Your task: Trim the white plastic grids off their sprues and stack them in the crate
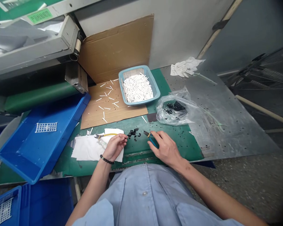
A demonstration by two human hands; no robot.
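My right hand [165,148] is closed round a small pair of blue-handled cutters [150,138], whose tip points left toward a little heap of black plastic parts [134,134] on the green mat [179,142]. My left hand [116,146] rests on white paper [89,147] with its fingers curled in a pinch; what it holds is too small to make out. A yellow-handled pair of pliers [106,135] lies just beyond its fingers.
A light blue basket [155,88] of white sticks sits on brown cardboard [96,116] with loose sticks scattered beside it. A clear bag [174,110] of black parts lies to the right. Blue bins [44,138] stand at left. White gloves [185,67] lie at the back.
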